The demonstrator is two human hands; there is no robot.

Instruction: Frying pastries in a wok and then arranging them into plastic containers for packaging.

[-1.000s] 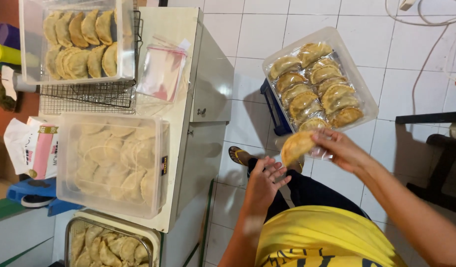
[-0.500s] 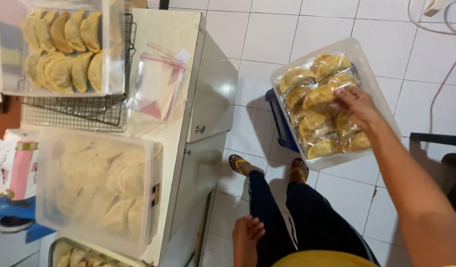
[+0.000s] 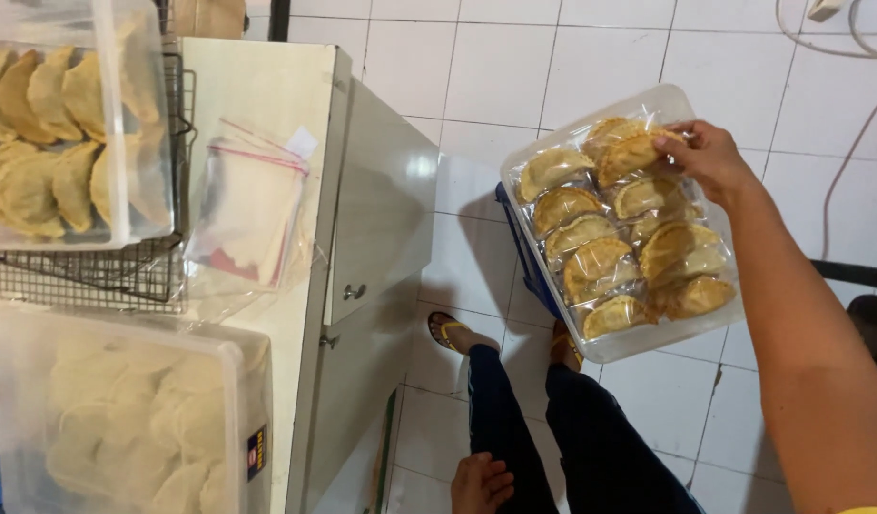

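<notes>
R hand: my right hand reaches out over the floor, fingers pinched together on a golden-brown fried half-moon pastry, thumb under, fingertips on its top edge.
Pastry held: sits at the far corner of the clear plastic-lined tray of fried pastries; touching or just above its neighbours, I can't tell which.
Tray: directly below the R fingers, resting on a blue crate on the white tiled floor; two rows of pastries run from the fingertips back toward my legs.
L hand: my left hand hangs low by my dark trousers, well apart from the tray; fingers loosely curled, gripping nothing I can see.
Feet: sandals just beside the tray's near end.
Left of L hand: white metal cabinet, door shut.
On cabinet top: clear zip bags w/ red strip; clear tub of fried pastries on a black wire rack; lidded clear box of pale uncooked pastries. All far from both hands.
</notes>
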